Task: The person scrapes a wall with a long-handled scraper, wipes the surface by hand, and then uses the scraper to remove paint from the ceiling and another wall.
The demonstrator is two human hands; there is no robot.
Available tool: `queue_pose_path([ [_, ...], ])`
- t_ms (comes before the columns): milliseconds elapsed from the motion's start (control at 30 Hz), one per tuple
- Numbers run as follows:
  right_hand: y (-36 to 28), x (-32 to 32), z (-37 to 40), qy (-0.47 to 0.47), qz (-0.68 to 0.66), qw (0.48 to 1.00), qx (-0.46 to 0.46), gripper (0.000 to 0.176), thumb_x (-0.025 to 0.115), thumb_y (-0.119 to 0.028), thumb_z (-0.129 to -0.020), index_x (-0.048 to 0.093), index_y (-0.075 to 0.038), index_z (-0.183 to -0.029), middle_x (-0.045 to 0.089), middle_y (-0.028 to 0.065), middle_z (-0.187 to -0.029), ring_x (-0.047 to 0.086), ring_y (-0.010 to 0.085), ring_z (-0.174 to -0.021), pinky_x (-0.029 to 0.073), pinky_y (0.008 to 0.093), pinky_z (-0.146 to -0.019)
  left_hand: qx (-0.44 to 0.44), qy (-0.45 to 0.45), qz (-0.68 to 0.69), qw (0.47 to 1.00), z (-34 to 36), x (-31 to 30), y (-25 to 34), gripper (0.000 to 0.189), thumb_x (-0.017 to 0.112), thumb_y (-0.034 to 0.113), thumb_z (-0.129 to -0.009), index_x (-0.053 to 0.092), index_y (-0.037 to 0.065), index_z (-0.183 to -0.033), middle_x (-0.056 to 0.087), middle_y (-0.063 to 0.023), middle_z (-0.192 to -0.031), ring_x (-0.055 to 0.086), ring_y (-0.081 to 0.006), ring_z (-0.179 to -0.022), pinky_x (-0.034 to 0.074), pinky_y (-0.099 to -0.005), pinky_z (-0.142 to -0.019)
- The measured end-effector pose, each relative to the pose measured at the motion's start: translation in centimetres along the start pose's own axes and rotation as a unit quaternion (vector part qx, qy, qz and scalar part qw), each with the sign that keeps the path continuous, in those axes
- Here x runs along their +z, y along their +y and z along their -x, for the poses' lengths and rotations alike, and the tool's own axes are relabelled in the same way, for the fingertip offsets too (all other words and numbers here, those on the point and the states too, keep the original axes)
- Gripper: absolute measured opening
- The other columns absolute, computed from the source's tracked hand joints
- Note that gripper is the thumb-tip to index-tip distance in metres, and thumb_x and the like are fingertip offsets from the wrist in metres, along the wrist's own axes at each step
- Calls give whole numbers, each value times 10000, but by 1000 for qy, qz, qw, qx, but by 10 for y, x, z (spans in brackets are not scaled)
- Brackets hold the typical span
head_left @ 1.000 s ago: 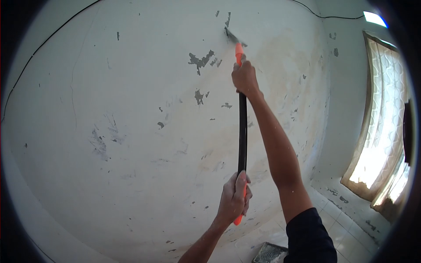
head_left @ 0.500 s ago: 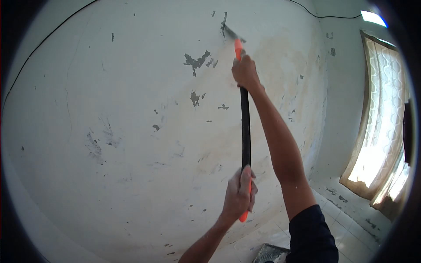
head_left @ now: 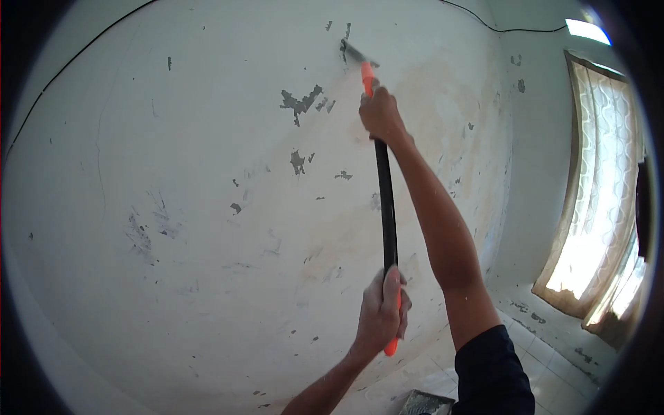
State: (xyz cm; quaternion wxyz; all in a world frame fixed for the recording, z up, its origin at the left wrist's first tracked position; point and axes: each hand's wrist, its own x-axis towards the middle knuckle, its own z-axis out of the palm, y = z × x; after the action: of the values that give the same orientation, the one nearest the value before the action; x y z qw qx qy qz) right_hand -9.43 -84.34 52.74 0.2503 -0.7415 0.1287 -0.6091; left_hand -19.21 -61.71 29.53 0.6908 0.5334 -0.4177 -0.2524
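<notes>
A long-handled scraper (head_left: pixel 386 200) with a black pole and orange ends slants up across the white wall (head_left: pixel 207 290). My right hand (head_left: pixel 382 114) is closed around its upper part, just under the orange neck. Lower down, my left hand (head_left: pixel 382 308) wraps round the orange grip at the bottom end. The scraper's blade (head_left: pixel 360 53) is slightly blurred and lies at or very near the wall, beside a narrow grey bare patch (head_left: pixel 344 48). Larger grey patches of missing paint (head_left: pixel 300 102) show to the left of the pole.
A dark, whitish-smeared tray (head_left: pixel 427 402) rests on the tiled floor (head_left: pixel 546 360) at the bottom. To the right, a curtain (head_left: pixel 602 180) hangs over a bright window. Black cables (head_left: pixel 90 54) run along the upper wall.
The view has turned slightly, shifting the wall marks left. The pole's lower end and my left hand have moved a little right, so the pole leans more. Both hands keep their hold.
</notes>
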Motion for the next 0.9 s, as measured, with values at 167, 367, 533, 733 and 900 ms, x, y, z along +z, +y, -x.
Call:
queue_pose_path([
  [167, -14, -14, -50, 2, -54, 998, 13, 503, 501, -194, -1003, 427, 165, -1347, 651, 192, -740, 648, 273, -530, 558, 402, -456, 37, -7, -7, 999, -47, 1, 27, 445, 355, 468, -1095, 467, 54, -977, 451, -7, -580, 401, -95, -335, 351, -260, -317],
  [367, 8, 15, 10, 12, -22, 999, -19, 450, 511, -187, -1008, 469, 154, -1298, 658, 247, -700, 692, 353, -584, 554, 450, -481, 5, 27, 23, 999, 3, -6, -19, 388, 363, 390, -1107, 478, 47, -969, 438, 3, -583, 383, -81, -339, 337, -250, -326],
  [533, -1, 57, 112, -20, -48, 996, -72, 583, 491, -132, -1029, 290, 119, -1516, 625, 238, -644, 653, 339, -517, 517, 443, -532, -21, 85, 61, 994, 64, -34, -99, 418, 381, 438, -1098, 479, 57, -956, 442, 12, -593, 392, -77, -381, 359, -249, -354],
  [733, -74, 83, 165, -133, -130, 981, -51, 643, 465, -127, -1034, 163, 125, -1543, 618, 255, -629, 648, 442, -589, 503, 533, -576, -12, 130, 59, 990, 100, -76, -121, 500, 327, 505, -1092, 460, 53, -927, 445, -14, -579, 408, -105, -368, 378, -269, -344],
  [900, -105, 101, 145, -88, -51, 990, -102, 625, 466, -131, -1031, 187, 109, -1535, 633, 283, -663, 664, 466, -643, 526, 548, -607, -5, 145, 46, 988, 101, -83, -81, 496, 335, 505, -1092, 466, 61, -912, 436, -1, -571, 401, -94, -371, 376, -261, -351],
])
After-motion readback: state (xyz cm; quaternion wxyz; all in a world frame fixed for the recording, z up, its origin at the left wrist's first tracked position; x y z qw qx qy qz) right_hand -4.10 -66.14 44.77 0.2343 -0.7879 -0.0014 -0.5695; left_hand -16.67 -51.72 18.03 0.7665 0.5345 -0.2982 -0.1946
